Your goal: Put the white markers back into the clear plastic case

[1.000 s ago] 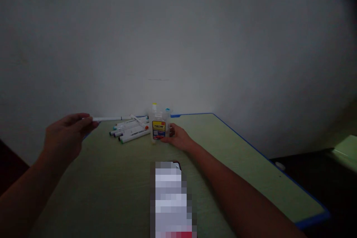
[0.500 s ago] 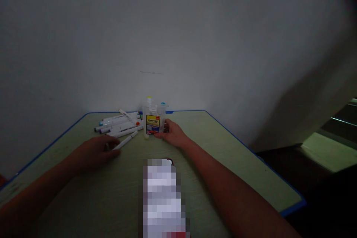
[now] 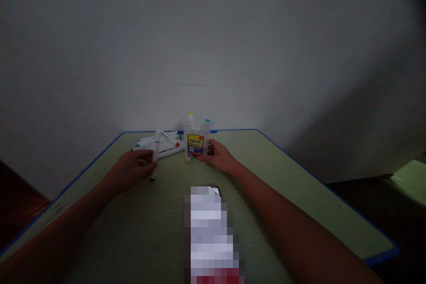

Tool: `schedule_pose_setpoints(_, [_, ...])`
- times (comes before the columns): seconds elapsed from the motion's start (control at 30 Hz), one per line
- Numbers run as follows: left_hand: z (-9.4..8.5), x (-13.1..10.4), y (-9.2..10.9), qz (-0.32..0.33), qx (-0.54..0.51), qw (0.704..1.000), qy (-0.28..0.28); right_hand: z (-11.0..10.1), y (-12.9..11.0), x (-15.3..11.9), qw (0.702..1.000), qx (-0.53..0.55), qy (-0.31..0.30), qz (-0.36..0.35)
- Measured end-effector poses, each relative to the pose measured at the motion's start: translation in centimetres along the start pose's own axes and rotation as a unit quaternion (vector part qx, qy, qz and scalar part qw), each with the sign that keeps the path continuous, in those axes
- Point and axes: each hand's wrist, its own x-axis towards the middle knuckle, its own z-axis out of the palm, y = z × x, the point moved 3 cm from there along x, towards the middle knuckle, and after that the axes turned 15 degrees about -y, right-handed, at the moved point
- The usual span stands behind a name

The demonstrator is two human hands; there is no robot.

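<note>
Pinched in my left hand (image 3: 135, 168) is a white marker (image 3: 155, 153), held nearly upright with its dark end down, in front of the marker pile. My right hand (image 3: 218, 156) grips the lower right side of a clear plastic case (image 3: 206, 140) with a yellow and blue label. Inside the case stand a marker with a yellow top (image 3: 190, 120) at the left and one with a blue top (image 3: 207, 123) at the right. Several white markers (image 3: 171, 152) with differently coloured ends lie in a loose pile left of the case.
The pale green table (image 3: 286, 182) has a blue edge and stands against a grey wall (image 3: 213, 44). A phone-like object (image 3: 213, 230), mostly pixelated, lies at the near middle between my forearms.
My left hand has tipped its marker from a slant to nearly upright and lifted it somewhat. The view has shifted, so everything sits further right. My right hand still holds the case.
</note>
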Motion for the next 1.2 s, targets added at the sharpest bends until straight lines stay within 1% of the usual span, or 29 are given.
schedule_pose_setpoints(0.1, [0.4, 0.0, 0.0, 0.010, -0.035, 0.999, -0.034, 0.1, 0.3, 0.1, 1.000, 0.012, -0.006, -0.007])
schedule_pose_setpoints(0.3, [0.6, 0.0, 0.4, 0.047, -0.026, 0.998, -0.016, 0.2, 0.8, 0.3, 0.999, 0.031, -0.008, -0.015])
schedule_pose_setpoints(0.37, [0.6, 0.1, 0.3, 0.050, -0.006, 0.999, -0.015, 0.2, 0.8, 0.3, 0.999, 0.032, -0.007, -0.015])
schedule_pose_setpoints(0.47, [0.6, 0.2, 0.1, 0.044, 0.054, 0.998, -0.013, 0.1, 0.8, 0.2, 1.000, 0.021, -0.001, -0.016])
schedule_pose_setpoints(0.53, [0.8, 0.4, -0.1, 0.038, 0.089, 0.995, -0.028, 0.1, 0.8, 0.2, 1.000, 0.011, 0.006, -0.016])
schedule_pose_setpoints(0.67, [1.5, 0.7, -0.6, -0.003, 0.134, 0.989, -0.062, 0.0, 0.9, 0.3, 1.000, -0.008, 0.017, -0.008])
schedule_pose_setpoints(0.87, [1.9, 0.9, -0.8, -0.019, 0.186, 0.980, -0.063, 0.0, 1.3, 0.4, 0.999, -0.027, 0.029, -0.007])
schedule_pose_setpoints(0.93, [1.9, 1.0, -0.8, -0.024, 0.200, 0.978, -0.058, 0.1, 1.5, 0.5, 0.999, -0.032, 0.032, -0.009])
schedule_pose_setpoints(1.03, [2.0, 1.2, -0.9, -0.043, 0.221, 0.974, -0.033, 0.2, 1.7, 0.7, 0.999, -0.034, 0.034, -0.012])
schedule_pose_setpoints(1.2, [2.8, 1.3, -0.7, -0.084, 0.279, 0.956, 0.046, 0.4, 1.6, 0.8, 0.999, -0.029, 0.028, -0.014])
